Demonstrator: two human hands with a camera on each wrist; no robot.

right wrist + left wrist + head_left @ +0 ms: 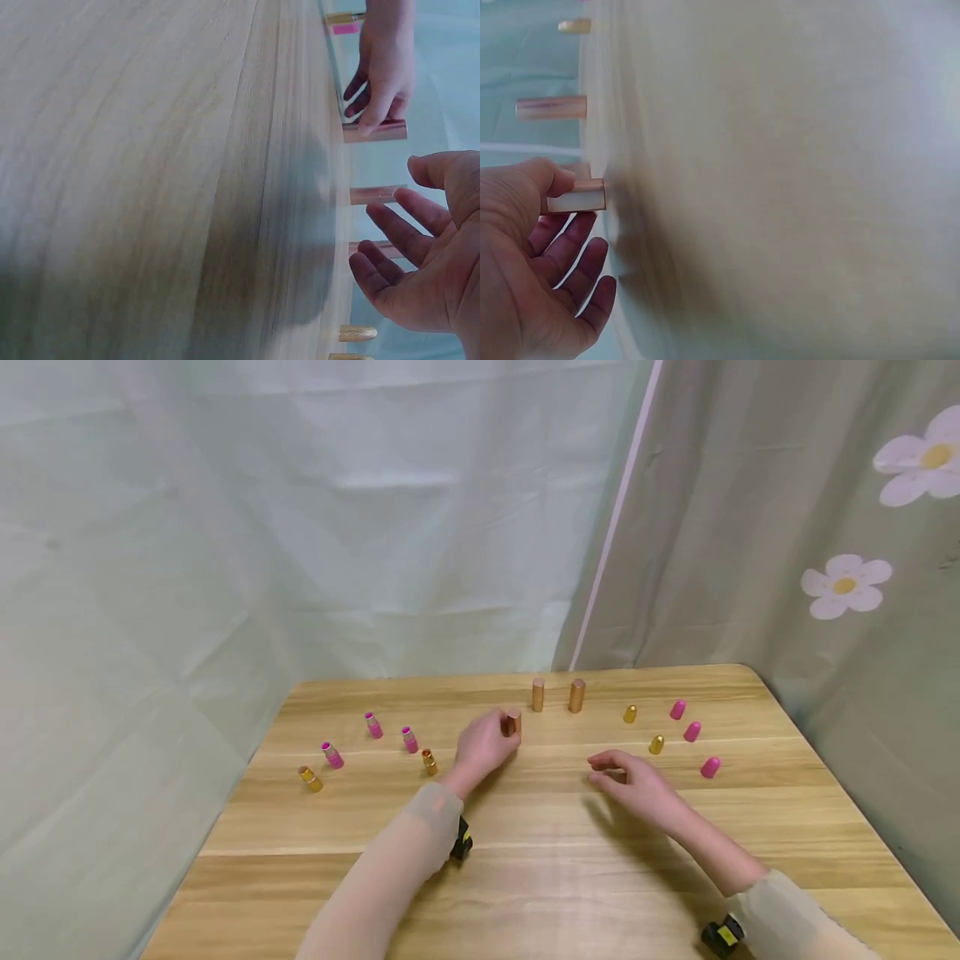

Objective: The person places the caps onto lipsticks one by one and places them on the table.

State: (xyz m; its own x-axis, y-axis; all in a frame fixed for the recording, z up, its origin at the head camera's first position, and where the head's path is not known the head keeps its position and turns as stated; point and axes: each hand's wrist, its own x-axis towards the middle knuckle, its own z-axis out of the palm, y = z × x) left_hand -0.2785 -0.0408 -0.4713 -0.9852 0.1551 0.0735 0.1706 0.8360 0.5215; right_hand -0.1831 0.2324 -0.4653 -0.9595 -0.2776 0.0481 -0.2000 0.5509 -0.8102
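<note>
The left hand pinches 1 tube, long axis upright, at the table's surface; the right hand, well apart to its right, holds nothing, thumb and fingers parted. 2 more tubes stand upright beyond.

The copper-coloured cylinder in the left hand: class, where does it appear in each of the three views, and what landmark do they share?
Head: the copper-coloured cylinder is just right of centre, in the lower half, partly hidden by fingers.
Left wrist: the copper-coloured cylinder is on the left side, slightly below mid-height.
Right wrist: the copper-coloured cylinder is in the upper half, towards the right.
Shared landmark: the left hand holding it.
</note>
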